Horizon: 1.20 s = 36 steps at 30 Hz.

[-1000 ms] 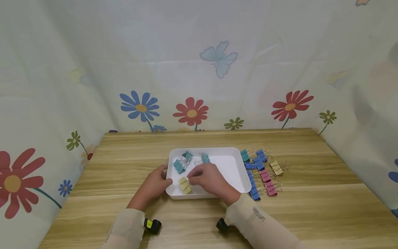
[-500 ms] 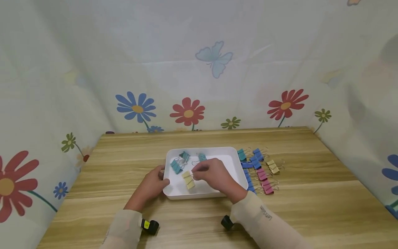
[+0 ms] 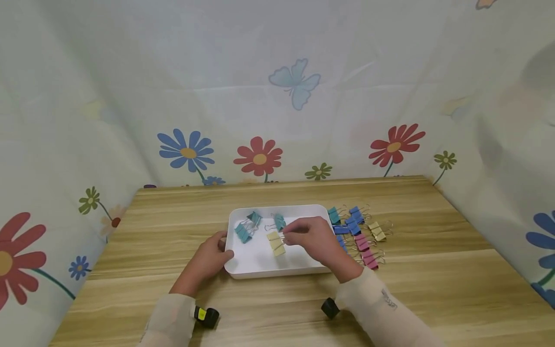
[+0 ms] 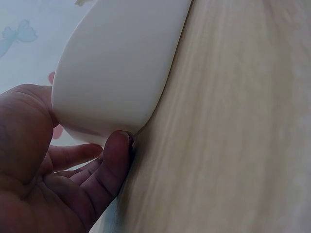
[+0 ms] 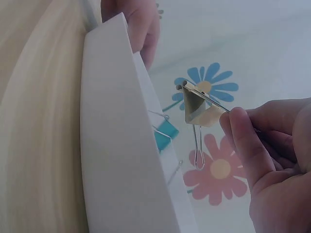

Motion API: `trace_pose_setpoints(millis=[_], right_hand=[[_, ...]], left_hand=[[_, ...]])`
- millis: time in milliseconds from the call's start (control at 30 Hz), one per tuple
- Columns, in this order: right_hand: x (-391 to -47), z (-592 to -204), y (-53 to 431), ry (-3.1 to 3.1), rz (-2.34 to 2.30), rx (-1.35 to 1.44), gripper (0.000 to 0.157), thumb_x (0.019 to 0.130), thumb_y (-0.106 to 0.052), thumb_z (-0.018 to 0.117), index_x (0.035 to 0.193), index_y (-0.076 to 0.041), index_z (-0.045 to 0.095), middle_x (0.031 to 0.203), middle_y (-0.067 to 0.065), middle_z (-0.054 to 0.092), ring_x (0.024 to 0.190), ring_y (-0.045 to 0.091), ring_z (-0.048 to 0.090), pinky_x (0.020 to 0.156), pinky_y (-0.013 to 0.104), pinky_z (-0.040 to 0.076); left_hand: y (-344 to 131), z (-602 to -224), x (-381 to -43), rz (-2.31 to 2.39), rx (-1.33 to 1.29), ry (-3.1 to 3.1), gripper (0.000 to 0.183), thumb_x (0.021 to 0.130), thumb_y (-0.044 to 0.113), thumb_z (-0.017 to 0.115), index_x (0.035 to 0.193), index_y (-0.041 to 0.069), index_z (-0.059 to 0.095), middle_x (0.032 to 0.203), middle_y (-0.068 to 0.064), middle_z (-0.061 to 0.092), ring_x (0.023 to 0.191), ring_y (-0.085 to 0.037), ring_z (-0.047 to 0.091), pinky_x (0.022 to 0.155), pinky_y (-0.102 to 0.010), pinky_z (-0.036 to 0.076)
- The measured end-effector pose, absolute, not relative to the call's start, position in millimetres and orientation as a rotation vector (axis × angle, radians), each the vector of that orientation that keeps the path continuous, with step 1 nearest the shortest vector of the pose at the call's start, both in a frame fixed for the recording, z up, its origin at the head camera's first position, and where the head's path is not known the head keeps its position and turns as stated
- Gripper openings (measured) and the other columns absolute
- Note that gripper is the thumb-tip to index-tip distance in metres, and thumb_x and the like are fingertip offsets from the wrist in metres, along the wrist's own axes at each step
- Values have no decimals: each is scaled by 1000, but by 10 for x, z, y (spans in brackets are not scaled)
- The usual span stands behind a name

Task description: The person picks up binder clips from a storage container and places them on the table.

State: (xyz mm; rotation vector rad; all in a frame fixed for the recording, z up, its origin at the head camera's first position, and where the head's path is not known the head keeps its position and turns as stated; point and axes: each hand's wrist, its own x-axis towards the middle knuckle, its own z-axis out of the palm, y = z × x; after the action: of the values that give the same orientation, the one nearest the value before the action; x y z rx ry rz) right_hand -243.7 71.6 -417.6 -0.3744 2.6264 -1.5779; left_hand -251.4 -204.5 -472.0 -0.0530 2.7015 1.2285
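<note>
Yellow binder clip, where is it?

Over the white tray, at the fingertips of the right hand. Between the two hands, nearer the right.

Grip?

Pinch: thumb and finger on one wire handle. Right wrist view has the clip body past the fingertips, second wire handle sticking out free.

And the left hand?

Grasping the tray's end on its side. Thumb over the rim, other fingers outside against the wall. Left wrist view: one fingertip low at the tray's bottom edge, by the tabletop.

What else is in the tray?

Three teal clips. Two, the front one and the back one, sit close together just beyond the left thumb; can't tell if they touch. Third teal clip is just past the right fingertips, beyond the yellow one.

Outside it?

Cluster to the right of the right hand: a teal one, several blue clips, pink clips, another yellow clip. Blue count unclear, right hand covers some.

Wrists?

Black camera on each: left one, right one. Flowered curtain beyond both hands.
</note>
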Motion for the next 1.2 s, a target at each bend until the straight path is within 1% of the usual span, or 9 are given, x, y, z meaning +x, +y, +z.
trace_pose_setpoints(millis=[133, 333, 600, 800, 1000, 1067, 1200], right_hand=[[-2426, -4179, 805, 2595, -1634, -373, 15, 85, -23, 72, 94, -12, 76, 89, 2, 74, 82, 12, 69, 78, 32, 52], [-2420, -4182, 947, 2549, -1700, -352, 21, 86, -22, 71, 99, -6, 74, 93, 7, 74, 83, 15, 71, 83, 36, 53], [-2387, -4138, 1153, 2541, -1719, -322, 25, 88, -22, 68, 103, -3, 72, 97, 10, 73, 84, 17, 72, 88, 40, 53], [-2390, -4107, 1318, 2539, -1758, -301, 27, 89, -18, 67, 106, 2, 70, 101, 15, 71, 85, 20, 72, 85, 36, 55], [-2382, -4077, 1468, 2573, -1751, -234, 25, 90, -19, 67, 107, 0, 70, 104, 16, 70, 86, 20, 72, 84, 35, 56], [-2382, -4067, 1515, 2597, -1728, -211, 24, 90, -20, 67, 106, -2, 71, 104, 14, 70, 85, 18, 72, 84, 34, 56], [-2375, -4037, 1612, 2607, -1735, -211, 24, 91, -17, 65, 107, 1, 70, 105, 17, 70, 84, 17, 71, 84, 36, 56]], left_hand=[[-2045, -4728, -2521, 1225, -60, 2698, 64, 85, 20, 61, 144, 5, 40, 114, -15, 64, 87, -21, 60, 76, -35, 53], [-2040, -4722, -2523, 1211, -67, 2702, 64, 86, 21, 61, 144, 5, 39, 117, -15, 64, 90, -21, 60, 80, -36, 53], [-2034, -4710, -2509, 1203, -60, 2706, 64, 86, 22, 61, 144, 6, 40, 117, -15, 64, 91, -22, 60, 82, -38, 53], [-2040, -4703, -2495, 1197, -55, 2711, 63, 86, 22, 61, 144, 6, 40, 116, -15, 63, 91, -22, 59, 81, -38, 53], [-2054, -4717, -2500, 1201, -37, 2706, 63, 87, 22, 61, 144, 7, 40, 115, -14, 64, 89, -22, 60, 79, -36, 54], [-2058, -4720, -2503, 1195, -35, 2706, 63, 87, 22, 61, 144, 7, 40, 115, -14, 64, 90, -21, 60, 79, -36, 54], [-2055, -4713, -2504, 1187, -33, 2709, 63, 87, 22, 61, 144, 7, 40, 116, -15, 64, 90, -22, 60, 79, -36, 54]])
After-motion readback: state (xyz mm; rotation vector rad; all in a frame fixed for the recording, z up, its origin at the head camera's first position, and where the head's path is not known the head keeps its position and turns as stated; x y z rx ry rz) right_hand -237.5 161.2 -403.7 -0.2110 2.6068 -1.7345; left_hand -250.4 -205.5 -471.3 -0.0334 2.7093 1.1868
